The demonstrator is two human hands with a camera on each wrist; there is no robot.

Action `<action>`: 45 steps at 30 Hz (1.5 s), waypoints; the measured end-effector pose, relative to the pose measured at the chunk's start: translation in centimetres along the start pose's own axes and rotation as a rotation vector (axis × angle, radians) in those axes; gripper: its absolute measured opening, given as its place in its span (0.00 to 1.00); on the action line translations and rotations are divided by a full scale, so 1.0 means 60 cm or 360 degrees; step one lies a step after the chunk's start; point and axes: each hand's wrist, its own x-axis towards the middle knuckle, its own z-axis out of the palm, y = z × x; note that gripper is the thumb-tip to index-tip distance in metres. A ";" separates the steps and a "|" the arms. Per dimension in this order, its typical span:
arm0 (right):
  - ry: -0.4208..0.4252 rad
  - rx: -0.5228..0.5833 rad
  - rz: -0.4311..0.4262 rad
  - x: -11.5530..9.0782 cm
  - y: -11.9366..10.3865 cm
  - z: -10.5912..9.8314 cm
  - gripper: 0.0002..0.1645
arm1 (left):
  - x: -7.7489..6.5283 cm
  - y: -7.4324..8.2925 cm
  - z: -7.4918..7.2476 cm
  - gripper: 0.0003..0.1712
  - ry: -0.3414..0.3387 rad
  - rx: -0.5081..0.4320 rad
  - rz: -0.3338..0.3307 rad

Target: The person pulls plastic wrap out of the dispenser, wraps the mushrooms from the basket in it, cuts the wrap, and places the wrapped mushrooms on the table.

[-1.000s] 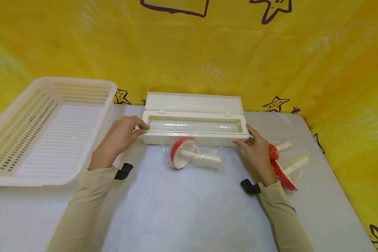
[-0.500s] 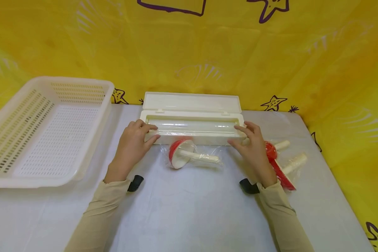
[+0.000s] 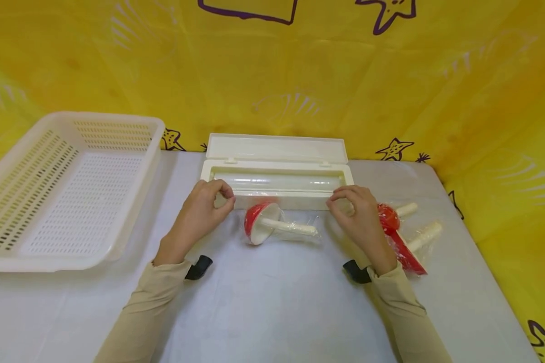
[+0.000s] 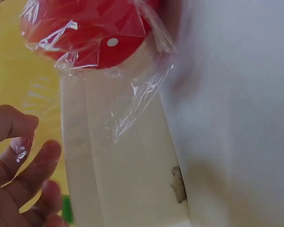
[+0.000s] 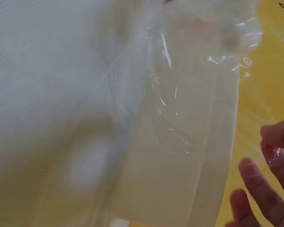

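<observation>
Thumb and finger of my left hand [image 3: 204, 206] pinch a corner of clear cling film [image 5: 163, 52] at the box's front left. My right hand [image 3: 359, 214] pinches the film likewise at the front right. The film is hard to make out in the head view. Between and behind the hands sits a long white cling film dispenser box [image 3: 279, 202], its lid [image 3: 277, 147] tilted back and a film roll [image 3: 277, 180] inside. Just in front of the box lies a red mushroom-shaped object [image 3: 256, 222] with a white stem, itself wrapped in clear plastic.
A white slotted basket [image 3: 86, 259] stands on the left of the white-covered table [image 3: 272, 312]. Two more wrapped red mushroom-shaped objects [image 3: 409, 254] lie beside my right forearm. A yellow patterned cloth [image 3: 277, 65] hangs behind.
My left hand has left the box's left end, where a green piece was, and moved right to the front edge. Both hands have closed into pinches on the film.
</observation>
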 end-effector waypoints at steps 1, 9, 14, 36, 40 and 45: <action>-0.0024 0.0008 0.0004 0.000 -0.002 -0.001 0.05 | 0.000 0.002 0.000 0.03 -0.0045 -0.0062 -0.0035; -0.0176 0.0045 0.0107 -0.006 -0.020 -0.006 0.05 | -0.008 0.018 0.017 0.30 -0.0403 -0.0435 -0.0351; -0.0183 0.0060 0.0071 -0.007 -0.034 -0.010 0.06 | -0.013 0.030 0.031 0.37 -0.0386 -0.0326 -0.0352; -0.0868 -0.0136 -0.0356 -0.048 -0.160 0.004 0.07 | -0.030 0.064 0.074 0.11 -0.0037 -0.0007 -0.0173; -0.1136 -0.0268 -0.0309 -0.057 -0.166 0.022 0.13 | -0.031 0.070 0.075 0.12 -0.0044 -0.0030 -0.0190; -0.0501 -0.0091 -0.0340 -0.043 -0.150 0.019 0.10 | -0.033 0.077 0.075 0.15 -0.0086 0.0025 -0.0113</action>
